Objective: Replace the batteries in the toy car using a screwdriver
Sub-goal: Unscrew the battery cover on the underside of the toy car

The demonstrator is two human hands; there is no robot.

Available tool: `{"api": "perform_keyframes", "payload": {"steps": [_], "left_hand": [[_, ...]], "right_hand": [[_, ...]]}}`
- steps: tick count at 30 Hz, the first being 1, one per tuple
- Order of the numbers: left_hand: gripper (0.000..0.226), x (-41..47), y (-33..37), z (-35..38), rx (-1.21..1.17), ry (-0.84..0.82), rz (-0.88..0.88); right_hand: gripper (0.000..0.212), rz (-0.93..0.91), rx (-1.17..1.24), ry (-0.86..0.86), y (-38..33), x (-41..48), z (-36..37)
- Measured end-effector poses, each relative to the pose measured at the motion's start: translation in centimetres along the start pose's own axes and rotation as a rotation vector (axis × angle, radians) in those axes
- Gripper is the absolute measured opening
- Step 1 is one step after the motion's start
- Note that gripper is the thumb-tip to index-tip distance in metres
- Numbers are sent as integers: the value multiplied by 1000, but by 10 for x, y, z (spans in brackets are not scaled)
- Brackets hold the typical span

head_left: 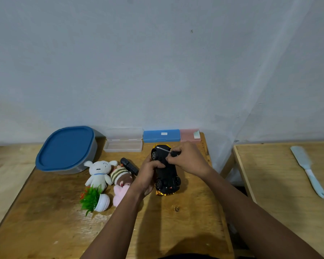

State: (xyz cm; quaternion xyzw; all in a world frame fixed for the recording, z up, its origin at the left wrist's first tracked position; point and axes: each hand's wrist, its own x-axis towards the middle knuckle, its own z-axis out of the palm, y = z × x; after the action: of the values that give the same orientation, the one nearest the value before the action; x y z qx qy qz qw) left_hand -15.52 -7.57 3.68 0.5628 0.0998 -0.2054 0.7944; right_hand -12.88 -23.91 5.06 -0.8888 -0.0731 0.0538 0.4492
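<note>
A yellow toy car (166, 174) lies upside down on the wooden table (176, 225), its black underside and wheels facing up. My left hand (148, 176) grips the car's left side, thumb across the underside. My right hand (187, 159) holds a screwdriver (166, 150) by its black handle. The metal shaft points up and left over the car's far end, near the far wheel. The battery cover is hidden under my fingers.
A black remote (129, 166) lies left of the car beside plush toys (99, 172) and a small fake plant (95, 200). A blue-lidded tub (65, 148) sits far left. Clear (123, 144), blue (161, 135) and pink cases (189, 135) line the wall. A brush (307, 169) lies on the right table.
</note>
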Motion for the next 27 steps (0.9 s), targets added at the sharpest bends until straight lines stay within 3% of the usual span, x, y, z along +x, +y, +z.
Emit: {"api": "perform_keyframes", "payload": {"steps": [7,13,19,23,27], "left_hand": [[45,-1,-3,0,-37,24,-18],[44,0,-8,1,5,27,-37],[49,0,-9,2,-17,37,-37],[47,2,-15,-5,-44,128,-106],[44,0,-34,-6,-78,212,-234]], "right_hand": [[6,-34,-47,-18,4,-2,-1],[27,-40,-70,-5,6,-4,0],[21,18,-12,28,11,-7,5],[25,78,68,128,34,-13,7],[26,212,-18,245,88,-42,26]]}}
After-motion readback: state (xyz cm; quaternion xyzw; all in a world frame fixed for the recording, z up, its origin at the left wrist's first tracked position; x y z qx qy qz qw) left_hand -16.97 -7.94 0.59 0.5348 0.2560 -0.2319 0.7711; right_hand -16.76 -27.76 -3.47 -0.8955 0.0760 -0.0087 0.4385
